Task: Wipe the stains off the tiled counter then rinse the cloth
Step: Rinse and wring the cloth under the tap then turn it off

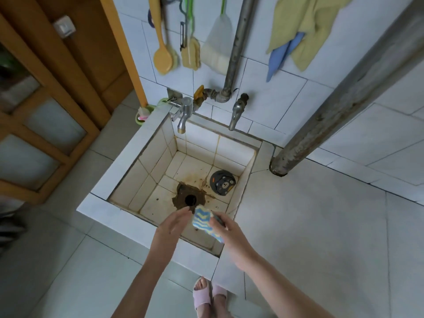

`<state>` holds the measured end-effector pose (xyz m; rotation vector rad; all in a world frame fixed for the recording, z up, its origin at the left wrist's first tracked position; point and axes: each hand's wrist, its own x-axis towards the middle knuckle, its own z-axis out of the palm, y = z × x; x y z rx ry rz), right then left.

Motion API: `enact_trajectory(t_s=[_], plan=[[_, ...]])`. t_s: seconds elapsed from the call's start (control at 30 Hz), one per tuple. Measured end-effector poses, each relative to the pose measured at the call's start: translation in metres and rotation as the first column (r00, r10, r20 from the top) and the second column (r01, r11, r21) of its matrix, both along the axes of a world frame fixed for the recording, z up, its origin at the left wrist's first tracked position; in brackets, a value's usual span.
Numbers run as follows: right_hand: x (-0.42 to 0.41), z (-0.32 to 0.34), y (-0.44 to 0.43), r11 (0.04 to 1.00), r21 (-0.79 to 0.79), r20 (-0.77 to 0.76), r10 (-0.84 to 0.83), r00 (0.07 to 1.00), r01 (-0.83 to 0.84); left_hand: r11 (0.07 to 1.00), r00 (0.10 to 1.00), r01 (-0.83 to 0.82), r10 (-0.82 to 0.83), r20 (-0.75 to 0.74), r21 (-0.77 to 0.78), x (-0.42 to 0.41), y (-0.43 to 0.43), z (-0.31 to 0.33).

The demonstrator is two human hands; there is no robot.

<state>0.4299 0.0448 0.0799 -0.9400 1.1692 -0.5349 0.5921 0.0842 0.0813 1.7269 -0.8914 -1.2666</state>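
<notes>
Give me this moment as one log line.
right hand: holds cloth over sink | left hand: open beside cloth | taps: no water running

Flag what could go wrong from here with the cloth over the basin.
The drain hole is uncovered, its stopper lying aside; if the right hand loses its pinch, the cloth could drop onto it. Brown grime rings that hole, so a cloth touching the basin floor may pick dirt up.
</notes>
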Motion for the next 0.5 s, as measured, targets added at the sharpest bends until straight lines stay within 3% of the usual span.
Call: enact_trajectory(t_s=[0.07, 0.17, 0.5], plan=[[-0.004, 0.007, -0.005, 0.999, 0.045, 0.057, 0.02, 0.998, -0.023, 0.999, 0.998, 0.036, -0.034, -0.06, 0.023, -0.007, -0.013, 0.013], [-0.01, 0.011, -0.011, 0.996, 0.064, 0.065, 0.052, 0.997, -0.056, 0.995, 0.996, 0.084, -0.085, 0.021, 0.056, -0.012, -0.024, 0.018], [-0.035, 0.009, -0.018, 0.995, -0.008, -0.072, 0.094, 0.993, -0.095, 0.959, 0.963, -0.248, 0.259, -0.073, 0.134, -0.009, -0.024, 0.012]])
